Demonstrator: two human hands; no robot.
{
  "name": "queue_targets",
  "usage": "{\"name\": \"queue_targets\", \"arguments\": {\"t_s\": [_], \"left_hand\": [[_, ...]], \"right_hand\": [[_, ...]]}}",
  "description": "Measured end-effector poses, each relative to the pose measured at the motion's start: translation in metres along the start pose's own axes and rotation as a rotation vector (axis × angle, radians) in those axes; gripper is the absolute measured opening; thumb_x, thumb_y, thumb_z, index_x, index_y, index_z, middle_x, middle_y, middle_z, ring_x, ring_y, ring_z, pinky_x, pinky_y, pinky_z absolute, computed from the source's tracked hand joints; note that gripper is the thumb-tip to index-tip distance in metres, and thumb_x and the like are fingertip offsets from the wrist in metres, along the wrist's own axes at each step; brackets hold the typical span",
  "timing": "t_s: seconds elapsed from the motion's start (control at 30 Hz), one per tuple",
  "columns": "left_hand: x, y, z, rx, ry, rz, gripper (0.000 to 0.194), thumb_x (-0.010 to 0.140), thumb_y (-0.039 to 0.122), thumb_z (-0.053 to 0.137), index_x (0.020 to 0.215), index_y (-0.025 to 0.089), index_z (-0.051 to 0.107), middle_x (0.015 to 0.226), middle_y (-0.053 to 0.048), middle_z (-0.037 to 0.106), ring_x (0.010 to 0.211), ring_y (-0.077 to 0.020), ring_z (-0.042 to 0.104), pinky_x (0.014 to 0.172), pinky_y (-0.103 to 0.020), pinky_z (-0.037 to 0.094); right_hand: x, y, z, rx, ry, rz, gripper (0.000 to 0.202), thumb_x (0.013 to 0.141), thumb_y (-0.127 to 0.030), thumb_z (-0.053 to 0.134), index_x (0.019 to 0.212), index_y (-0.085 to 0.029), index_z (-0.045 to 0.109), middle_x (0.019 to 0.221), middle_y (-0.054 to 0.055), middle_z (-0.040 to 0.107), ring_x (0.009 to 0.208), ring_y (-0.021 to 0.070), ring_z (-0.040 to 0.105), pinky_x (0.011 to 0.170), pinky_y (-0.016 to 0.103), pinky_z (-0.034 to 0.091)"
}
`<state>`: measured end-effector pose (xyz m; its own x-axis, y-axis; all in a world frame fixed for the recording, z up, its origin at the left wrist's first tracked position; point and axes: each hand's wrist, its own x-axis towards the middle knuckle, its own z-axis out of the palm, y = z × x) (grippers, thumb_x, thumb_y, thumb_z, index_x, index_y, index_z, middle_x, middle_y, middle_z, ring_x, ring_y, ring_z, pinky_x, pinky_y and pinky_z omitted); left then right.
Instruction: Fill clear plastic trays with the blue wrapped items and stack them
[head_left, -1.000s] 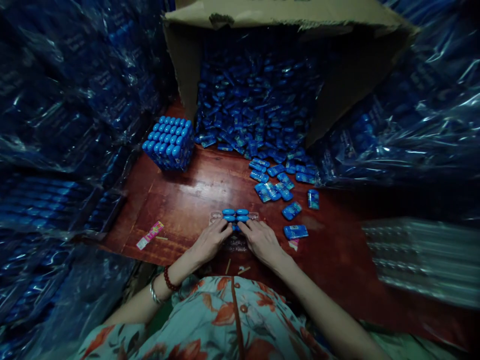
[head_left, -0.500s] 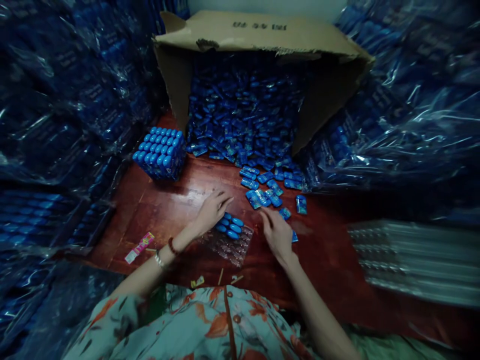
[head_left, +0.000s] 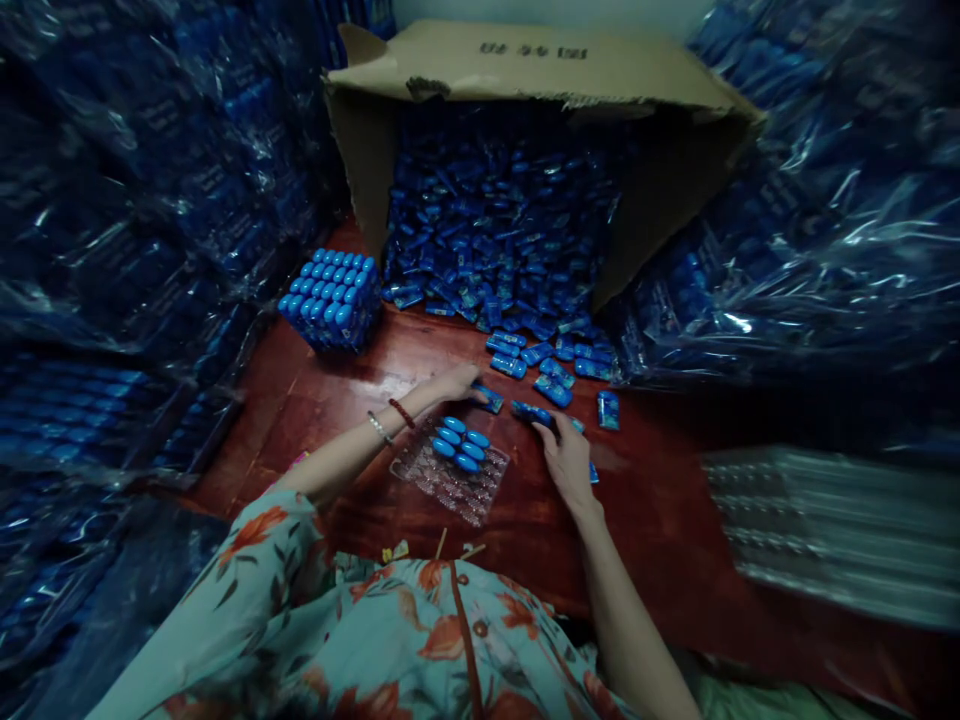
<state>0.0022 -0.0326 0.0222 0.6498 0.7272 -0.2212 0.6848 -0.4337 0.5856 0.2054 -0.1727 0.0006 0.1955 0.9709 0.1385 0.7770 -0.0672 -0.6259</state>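
Observation:
My left hand (head_left: 457, 383) is closed at the fingertips on a small blue container (head_left: 490, 399) with a printed label, just beyond the clear tray. Across a small gap, my right hand (head_left: 568, 458) pinches the end of another labelled blue container (head_left: 531, 411). Between my forearms lies a clear plastic tray (head_left: 450, 489) with moulded pockets. Several blue containers (head_left: 466, 450) stand in its far part, their smooth rounded ends up. More loose containers (head_left: 553, 389) lie flat on the table just past my right hand.
An open cardboard box (head_left: 540, 75) on its side spills a heap of blue containers (head_left: 495, 220) onto the red-brown table (head_left: 315, 400). A packed block of containers (head_left: 330, 300) stands left. Stacked clear trays (head_left: 832, 520) lie right. Plastic-wrapped packs (head_left: 810, 250) rise on both sides.
My left hand has moved right and forward from beside the tray to the loose containers and taken hold of one. My right hand has also picked one up. The camera view has shifted slightly.

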Motion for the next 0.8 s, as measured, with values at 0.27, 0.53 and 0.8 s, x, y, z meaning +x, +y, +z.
{"name": "queue_targets", "arguments": {"t_s": [0.27,0.53,0.8], "left_hand": [[-0.154,-0.058,-0.004,-0.179,0.412,-0.195,0.018,0.084,0.033,0.053,0.089,0.015,0.053,0.079,-0.001,0.057,0.071,-0.0141,0.052,0.064,-0.024,0.040],[-0.219,-0.004,0.042,-0.335,0.548,-0.135,0.021,0.088,0.031,0.051,0.102,0.017,0.058,0.093,-0.006,0.062,0.086,-0.0176,0.059,0.077,-0.029,0.047],[-0.197,0.011,0.073,-0.127,0.614,-0.031,0.018,0.091,0.021,0.044,0.106,0.017,0.053,0.092,-0.006,0.060,0.087,-0.0172,0.058,0.078,-0.031,0.049]], "right_hand": [[-0.077,-0.032,-0.020,0.429,-0.160,-0.016,0.026,0.078,-0.040,0.062,0.092,-0.019,0.068,0.087,0.004,0.071,0.079,0.0186,0.065,0.076,0.031,0.052],[-0.079,-0.052,0.032,0.246,-0.194,-0.428,0.026,0.089,-0.022,0.046,0.113,-0.019,0.057,0.098,0.008,0.068,0.088,0.0173,0.065,0.080,0.030,0.054],[-0.062,-0.054,0.014,-0.311,-0.379,-0.639,0.045,0.083,-0.004,0.033,0.124,-0.012,0.051,0.102,0.014,0.065,0.091,0.0228,0.063,0.080,0.036,0.054]]}}
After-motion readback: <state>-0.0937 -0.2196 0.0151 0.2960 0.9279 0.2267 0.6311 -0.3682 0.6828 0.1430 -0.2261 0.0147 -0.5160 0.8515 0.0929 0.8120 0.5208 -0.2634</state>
